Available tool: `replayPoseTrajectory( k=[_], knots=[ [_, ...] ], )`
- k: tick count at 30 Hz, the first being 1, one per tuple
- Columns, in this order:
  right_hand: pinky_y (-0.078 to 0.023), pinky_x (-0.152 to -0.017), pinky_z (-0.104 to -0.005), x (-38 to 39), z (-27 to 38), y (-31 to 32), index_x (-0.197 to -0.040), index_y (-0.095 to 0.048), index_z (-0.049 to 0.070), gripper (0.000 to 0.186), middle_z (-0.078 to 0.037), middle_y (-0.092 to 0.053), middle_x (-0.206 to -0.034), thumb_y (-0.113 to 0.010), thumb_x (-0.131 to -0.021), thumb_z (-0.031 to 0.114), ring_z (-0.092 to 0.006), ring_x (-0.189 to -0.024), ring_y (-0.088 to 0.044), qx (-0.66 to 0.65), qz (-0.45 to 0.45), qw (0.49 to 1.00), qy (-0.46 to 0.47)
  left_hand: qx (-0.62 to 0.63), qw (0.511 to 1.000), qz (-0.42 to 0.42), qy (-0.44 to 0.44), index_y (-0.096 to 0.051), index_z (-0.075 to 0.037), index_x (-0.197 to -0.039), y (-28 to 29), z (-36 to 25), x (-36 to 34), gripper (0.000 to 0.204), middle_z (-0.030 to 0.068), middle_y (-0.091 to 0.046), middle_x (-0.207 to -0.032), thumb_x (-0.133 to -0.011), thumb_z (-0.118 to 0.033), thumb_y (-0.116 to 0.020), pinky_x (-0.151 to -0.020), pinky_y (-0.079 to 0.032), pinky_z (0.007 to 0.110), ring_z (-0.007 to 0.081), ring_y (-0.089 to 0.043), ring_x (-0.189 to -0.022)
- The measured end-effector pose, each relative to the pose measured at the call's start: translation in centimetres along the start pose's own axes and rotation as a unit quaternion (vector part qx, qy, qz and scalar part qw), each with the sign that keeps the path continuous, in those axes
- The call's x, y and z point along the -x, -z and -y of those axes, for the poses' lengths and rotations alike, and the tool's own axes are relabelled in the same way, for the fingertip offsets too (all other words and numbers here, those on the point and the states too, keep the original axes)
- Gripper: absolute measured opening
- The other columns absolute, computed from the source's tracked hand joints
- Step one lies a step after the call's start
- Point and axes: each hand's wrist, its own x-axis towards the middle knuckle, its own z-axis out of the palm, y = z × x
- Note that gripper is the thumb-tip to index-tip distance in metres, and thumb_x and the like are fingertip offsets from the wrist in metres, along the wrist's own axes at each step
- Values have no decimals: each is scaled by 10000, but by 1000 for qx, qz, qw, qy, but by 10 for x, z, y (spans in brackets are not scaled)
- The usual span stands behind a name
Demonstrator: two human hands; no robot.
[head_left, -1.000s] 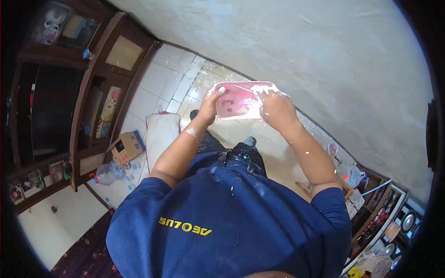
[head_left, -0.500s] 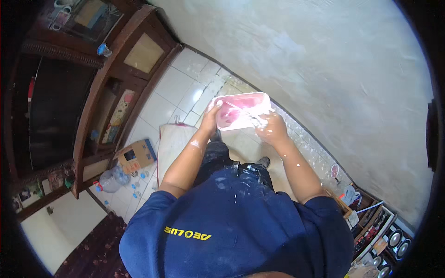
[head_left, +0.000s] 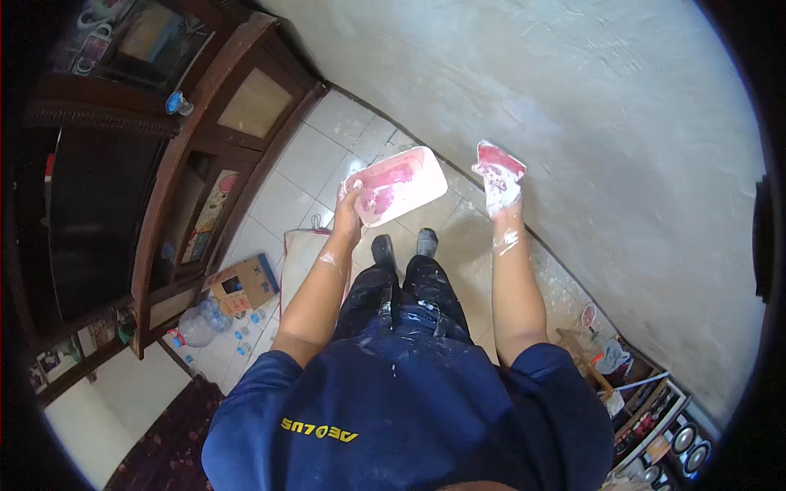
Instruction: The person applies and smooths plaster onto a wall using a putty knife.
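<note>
My left hand [head_left: 349, 209] grips the left end of a shallow pink tray [head_left: 438, 186] with rounded corners, its thumb over the rim. White paste smears the tray's inside and rim. Out to the right, my right hand [head_left: 502, 196] is coated in white paste and closed round a flat red putty scraper [head_left: 500, 158]. The scraper's wide end points away from me, close to the pale plastered wall [head_left: 606, 139]; I cannot tell whether they touch. Dabs of white mark both forearms.
Dark wooden cabinets [head_left: 237, 51] line the left side. Beside them on the tiled floor [head_left: 304, 164] are a cardboard box [head_left: 244, 284] and large plastic bottles [head_left: 196, 326]. A pale sack [head_left: 303, 254] lies near my left forearm. Speakers [head_left: 690, 446] and a cluttered rack [head_left: 643, 417] stand at the lower right.
My right hand has left the tray with the scraper and swung right, toward the wall. The tray in my left hand has shifted a little left and tilted.
</note>
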Motion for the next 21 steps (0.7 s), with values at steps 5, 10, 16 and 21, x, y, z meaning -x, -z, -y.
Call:
replayPoseTrajectory(
  k=[5, 10, 16, 21],
  knots=[
    [-397, -982, -389, -31, 52, -67, -1161, -489, 16, 313, -113, -545, -1171, -392, -919, 189, -250, -1093, -514, -31, -15, 999, -15, 0, 1000, -22, 16, -398, -58, -1231, -25, -8, 14, 391, 117, -502, -1180, -879, -220, -446, -876, -453, 376, 257, -521, -1050],
    [-429, -914, -406, 61, 69, -124, -1153, -480, 4, 285, -122, -564, -1109, -434, -907, 141, -251, -1046, -528, 78, 70, 994, 30, 10, 999, -33, -17, -397, -90, -1224, -22, 7, 2, 371, 100, -520, -1104, -880, -198, -483, -752, -501, 334, 217, -566, -928],
    [-487, -744, -362, 92, 50, -101, -1112, -507, -4, 359, -151, -624, -928, -619, -791, 109, -273, -857, -617, 605, 152, 703, 341, -17, 999, -32, -41, -372, -85, -1245, -46, 14, -9, 442, 88, -495, -1138, -860, -224, -536, -779, -487, 310, 201, -539, -994],
    [-483, -724, -392, 96, 62, -153, -979, -628, 79, 276, -167, -632, -912, -633, -703, 96, -353, -818, -598, 703, 343, 527, 331, -12, 997, -1, -74, -365, -43, -1251, -56, 15, -14, 498, 91, -476, -1182, -842, -242, -569, -892, -419, 316, 211, -515, -1038]
  ],
)
